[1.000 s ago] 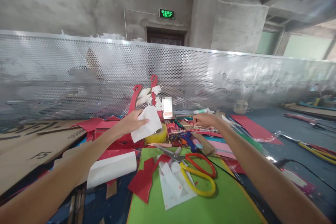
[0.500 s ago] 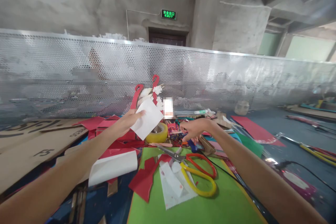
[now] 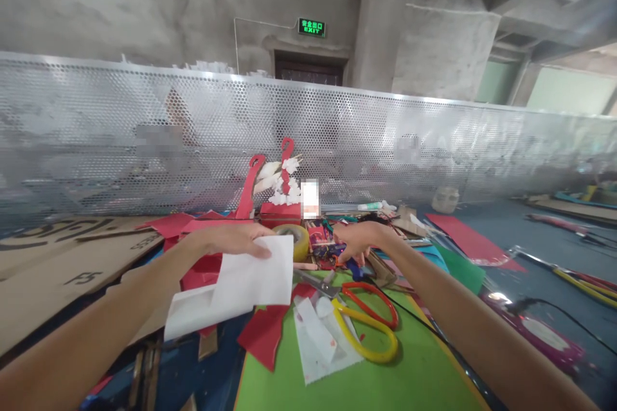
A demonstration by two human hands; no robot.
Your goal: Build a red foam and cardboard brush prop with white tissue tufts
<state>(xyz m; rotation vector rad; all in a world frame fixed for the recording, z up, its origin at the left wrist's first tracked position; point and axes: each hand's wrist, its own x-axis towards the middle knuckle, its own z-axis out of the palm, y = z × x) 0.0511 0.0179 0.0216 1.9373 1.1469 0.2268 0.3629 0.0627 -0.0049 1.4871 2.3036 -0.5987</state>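
My left hand pinches a white sheet of paper by its upper edge. The sheet hangs tilted, its lower left partly overlapping a curled white paper. My right hand is bent down over a cluttered heap of small craft items, fingers curled; what they grip is hidden. Just below it lies a blue object, with a black cord nearby. Scissors with red and yellow handles rest on a green sheet, next to red scraps and white paper pieces.
Behind the heap stand red curved pieces with white flowers. A yellow tape roll sits between my hands. Cardboard lies at left, a red sheet at right. A perforated metal screen borders the table's back.
My left hand has come down with the white paper, uncovering the white flowers and a red box behind. The right hand has barely moved over the heap.
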